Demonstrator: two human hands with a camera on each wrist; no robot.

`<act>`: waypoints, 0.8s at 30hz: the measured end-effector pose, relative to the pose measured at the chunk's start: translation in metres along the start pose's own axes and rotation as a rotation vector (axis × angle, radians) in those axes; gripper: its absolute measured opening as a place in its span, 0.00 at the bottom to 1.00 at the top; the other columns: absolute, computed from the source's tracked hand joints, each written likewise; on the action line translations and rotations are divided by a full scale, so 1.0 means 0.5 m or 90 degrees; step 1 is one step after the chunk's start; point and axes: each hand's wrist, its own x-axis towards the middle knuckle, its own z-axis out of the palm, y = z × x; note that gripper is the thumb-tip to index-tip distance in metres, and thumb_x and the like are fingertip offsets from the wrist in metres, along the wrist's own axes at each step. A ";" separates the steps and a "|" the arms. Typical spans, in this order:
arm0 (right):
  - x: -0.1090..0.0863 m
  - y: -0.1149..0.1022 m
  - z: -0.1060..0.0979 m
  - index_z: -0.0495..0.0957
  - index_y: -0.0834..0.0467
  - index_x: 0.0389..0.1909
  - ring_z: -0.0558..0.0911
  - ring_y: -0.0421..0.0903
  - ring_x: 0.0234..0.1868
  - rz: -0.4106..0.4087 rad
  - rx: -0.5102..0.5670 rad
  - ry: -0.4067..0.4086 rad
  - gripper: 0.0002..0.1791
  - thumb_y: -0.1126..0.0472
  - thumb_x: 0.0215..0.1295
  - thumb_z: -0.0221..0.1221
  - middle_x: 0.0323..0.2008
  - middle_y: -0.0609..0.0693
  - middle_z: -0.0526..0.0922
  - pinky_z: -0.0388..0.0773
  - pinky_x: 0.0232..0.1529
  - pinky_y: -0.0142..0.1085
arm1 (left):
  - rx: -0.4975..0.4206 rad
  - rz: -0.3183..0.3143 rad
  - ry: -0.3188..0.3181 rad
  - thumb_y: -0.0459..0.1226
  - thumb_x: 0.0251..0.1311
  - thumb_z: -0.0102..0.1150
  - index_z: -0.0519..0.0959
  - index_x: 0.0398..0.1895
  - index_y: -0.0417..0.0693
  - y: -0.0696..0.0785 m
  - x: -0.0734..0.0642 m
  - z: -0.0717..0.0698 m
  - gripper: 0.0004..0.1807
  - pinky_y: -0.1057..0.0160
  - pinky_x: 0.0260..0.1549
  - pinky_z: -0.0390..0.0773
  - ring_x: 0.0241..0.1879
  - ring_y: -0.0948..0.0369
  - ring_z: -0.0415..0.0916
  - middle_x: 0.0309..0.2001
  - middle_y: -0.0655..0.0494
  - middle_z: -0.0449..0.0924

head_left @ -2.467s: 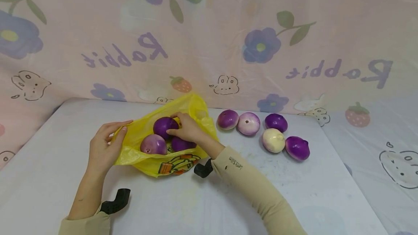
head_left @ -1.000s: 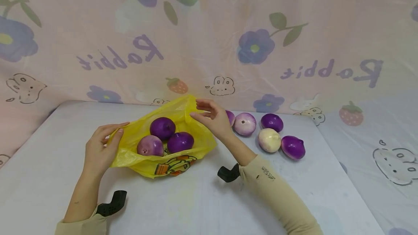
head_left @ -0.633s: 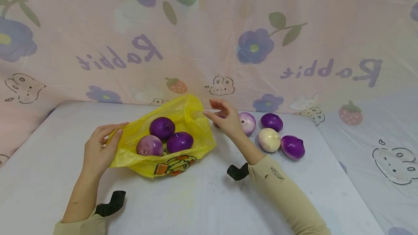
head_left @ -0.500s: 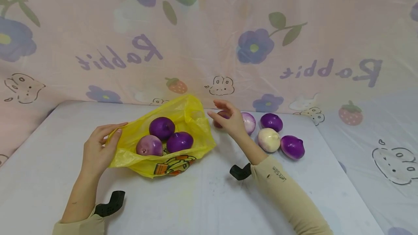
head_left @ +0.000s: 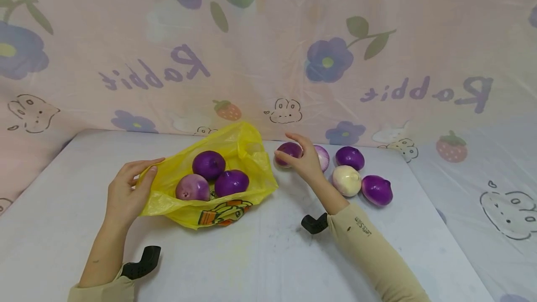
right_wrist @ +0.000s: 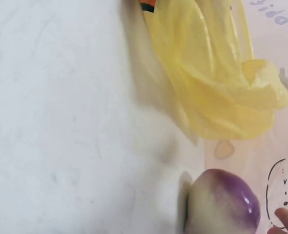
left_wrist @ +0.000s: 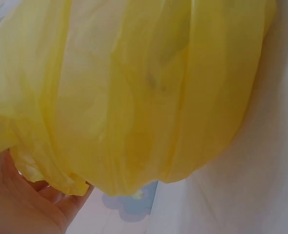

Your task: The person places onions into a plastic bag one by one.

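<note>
Diffuse light glints on the onion (right_wrist: 223, 202) near the right hand (head_left: 309, 164) and casts a faint shadow beside it, the left wrist view dim and blurry.

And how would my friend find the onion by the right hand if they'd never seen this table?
On the white table, find the yellow bag, then look just to the right of it in the head view. The onion there sits beside the right hand. Of the five onions outside the bag, it is the farthest left and closest to the bag.
</note>
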 end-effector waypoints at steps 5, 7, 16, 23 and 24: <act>-0.001 0.010 0.001 0.69 0.57 0.65 0.60 0.53 0.71 0.023 -0.027 -0.009 0.39 0.56 0.51 0.71 0.68 0.57 0.65 0.55 0.71 0.48 | -0.002 0.002 0.001 0.40 0.70 0.47 0.80 0.53 0.42 0.000 0.001 0.000 0.17 0.43 0.49 0.65 0.52 0.61 0.65 0.53 0.45 0.74; -0.002 0.012 0.001 0.67 0.57 0.67 0.59 0.55 0.71 0.033 -0.040 -0.016 0.41 0.56 0.51 0.71 0.69 0.58 0.62 0.55 0.71 0.50 | -0.004 0.001 0.002 0.40 0.70 0.48 0.80 0.53 0.42 -0.001 0.000 0.000 0.17 0.42 0.49 0.65 0.51 0.63 0.64 0.53 0.45 0.75; -0.001 0.025 0.011 0.64 0.58 0.69 0.56 0.62 0.71 0.077 -0.113 -0.040 0.44 0.54 0.50 0.70 0.71 0.64 0.56 0.55 0.68 0.58 | -0.008 -0.002 -0.003 0.40 0.70 0.47 0.80 0.54 0.40 -0.002 0.000 -0.001 0.18 0.38 0.50 0.65 0.55 0.47 0.66 0.54 0.42 0.74; 0.002 0.040 0.015 0.66 0.59 0.66 0.65 0.60 0.66 0.098 -0.095 -0.022 0.43 0.55 0.48 0.72 0.66 0.63 0.65 0.59 0.67 0.54 | -0.006 -0.003 -0.002 0.40 0.70 0.47 0.80 0.53 0.40 -0.005 -0.001 -0.001 0.17 0.36 0.51 0.65 0.56 0.47 0.67 0.53 0.42 0.74; 0.002 0.042 0.015 0.66 0.60 0.66 0.65 0.59 0.65 0.097 -0.087 -0.020 0.42 0.56 0.49 0.71 0.65 0.63 0.66 0.60 0.67 0.53 | -0.008 -0.003 -0.002 0.39 0.70 0.47 0.80 0.53 0.40 -0.006 -0.001 -0.001 0.17 0.35 0.51 0.65 0.56 0.46 0.67 0.54 0.41 0.74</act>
